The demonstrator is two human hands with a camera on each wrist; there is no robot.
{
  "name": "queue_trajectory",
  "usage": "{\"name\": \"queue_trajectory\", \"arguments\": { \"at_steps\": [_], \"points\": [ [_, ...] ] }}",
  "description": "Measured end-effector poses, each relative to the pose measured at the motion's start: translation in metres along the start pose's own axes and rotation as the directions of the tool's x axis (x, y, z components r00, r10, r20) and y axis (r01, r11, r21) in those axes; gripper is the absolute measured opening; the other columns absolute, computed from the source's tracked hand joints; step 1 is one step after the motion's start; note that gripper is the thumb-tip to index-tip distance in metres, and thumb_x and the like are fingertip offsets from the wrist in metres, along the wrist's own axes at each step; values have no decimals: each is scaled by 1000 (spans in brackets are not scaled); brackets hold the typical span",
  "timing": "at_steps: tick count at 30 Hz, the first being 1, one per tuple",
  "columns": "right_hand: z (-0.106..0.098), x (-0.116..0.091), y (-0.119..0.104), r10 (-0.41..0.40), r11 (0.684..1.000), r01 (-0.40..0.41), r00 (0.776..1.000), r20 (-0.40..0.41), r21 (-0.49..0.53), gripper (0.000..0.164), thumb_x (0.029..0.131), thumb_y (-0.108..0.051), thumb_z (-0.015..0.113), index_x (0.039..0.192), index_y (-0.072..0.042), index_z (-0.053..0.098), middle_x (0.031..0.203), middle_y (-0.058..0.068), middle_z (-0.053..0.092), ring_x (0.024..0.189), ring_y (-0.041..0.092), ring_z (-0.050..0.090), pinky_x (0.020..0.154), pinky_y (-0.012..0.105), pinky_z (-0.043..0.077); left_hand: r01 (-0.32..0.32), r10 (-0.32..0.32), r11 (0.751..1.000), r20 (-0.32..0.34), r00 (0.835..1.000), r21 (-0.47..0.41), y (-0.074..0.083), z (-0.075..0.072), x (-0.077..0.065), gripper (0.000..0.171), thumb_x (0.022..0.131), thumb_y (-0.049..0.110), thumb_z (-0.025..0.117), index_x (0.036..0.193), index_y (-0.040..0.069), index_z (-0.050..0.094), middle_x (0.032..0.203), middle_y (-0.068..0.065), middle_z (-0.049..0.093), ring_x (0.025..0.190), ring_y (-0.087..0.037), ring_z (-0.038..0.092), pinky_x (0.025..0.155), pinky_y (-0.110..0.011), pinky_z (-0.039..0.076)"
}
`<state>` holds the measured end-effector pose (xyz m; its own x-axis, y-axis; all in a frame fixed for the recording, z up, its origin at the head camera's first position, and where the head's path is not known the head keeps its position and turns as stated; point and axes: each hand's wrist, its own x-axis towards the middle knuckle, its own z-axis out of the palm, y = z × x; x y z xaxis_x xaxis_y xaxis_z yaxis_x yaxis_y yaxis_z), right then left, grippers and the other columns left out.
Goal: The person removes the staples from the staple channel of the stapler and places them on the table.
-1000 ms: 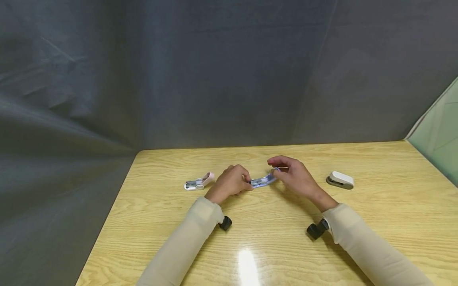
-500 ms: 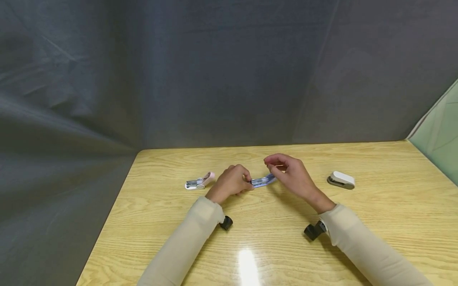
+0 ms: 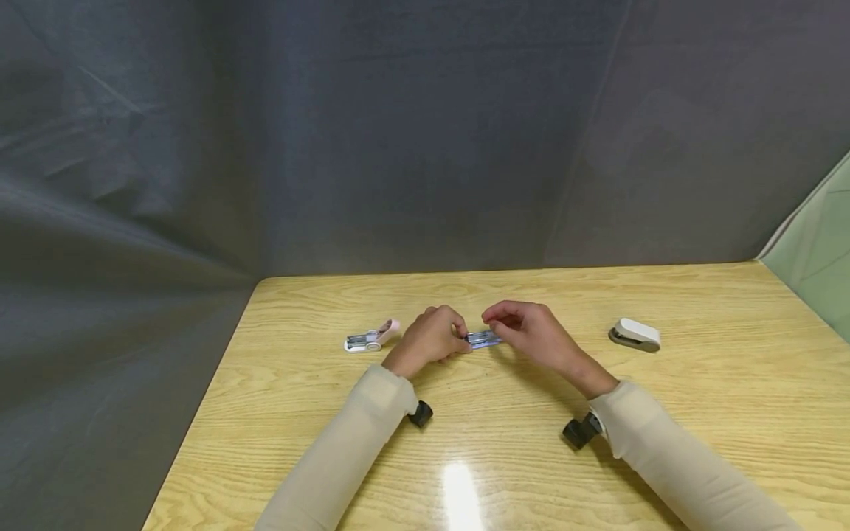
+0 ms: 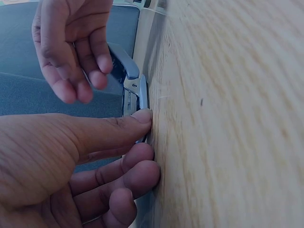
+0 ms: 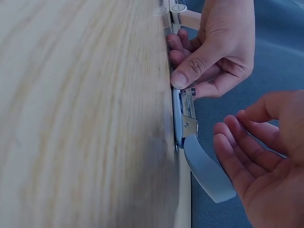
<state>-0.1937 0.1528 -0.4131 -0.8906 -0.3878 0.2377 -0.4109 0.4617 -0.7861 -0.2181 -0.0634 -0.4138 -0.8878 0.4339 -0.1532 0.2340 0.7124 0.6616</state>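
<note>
A blue stapler lies on the table between the hands, its top arm swung far back and its metal staple channel exposed. At the front end of its base, my left hand pinches it with thumb and fingers. Above the rear part hovers my right hand, fingers loosely bent near the raised arm. Nothing shows between those fingers. In the head view the right hand hides most of the swung-back arm. To the left of the left hand lies a pink and white stapler, likewise folded open.
A white and grey stapler, closed, rests to the right of the right hand. The wooden table ends at a dark curtain behind, with another dark drape along its left side.
My right hand has moved left and lower, from the end of the blue stapler's raised arm toward the staple channel. The left hand keeps its grip on the base.
</note>
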Motion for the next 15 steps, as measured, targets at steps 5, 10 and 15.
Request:
{"name": "queue_trajectory", "arguments": {
  "at_steps": [5,10,15],
  "points": [
    [3,1,1,-25,999,26,999,22,-34,15,100,0,64,113,4,72,105,15,74,86,21,71,72,31,57,1,-1,1000,1,1000,-4,0,0,1,11,90,17,84,84,17,75,63,-3,66,48,-14,57,51,-29,51],
    [5,4,2,-42,997,45,997,66,-56,14,99,2,64,110,5,72,99,13,74,82,22,71,70,30,57,9,-9,1000,14,1000,-17,-1,0,1,11,91,16,83,84,16,74,63,-4,65,49,-14,57,50,-29,51],
    [7,6,0,-36,995,43,996,85,-84,13,99,2,63,106,3,74,96,9,75,75,13,66,65,29,54,5,-5,1000,13,1000,-10,-1,0,1,12,91,17,83,82,16,74,63,-4,65,49,-14,57,50,-28,50]
  ]
}}
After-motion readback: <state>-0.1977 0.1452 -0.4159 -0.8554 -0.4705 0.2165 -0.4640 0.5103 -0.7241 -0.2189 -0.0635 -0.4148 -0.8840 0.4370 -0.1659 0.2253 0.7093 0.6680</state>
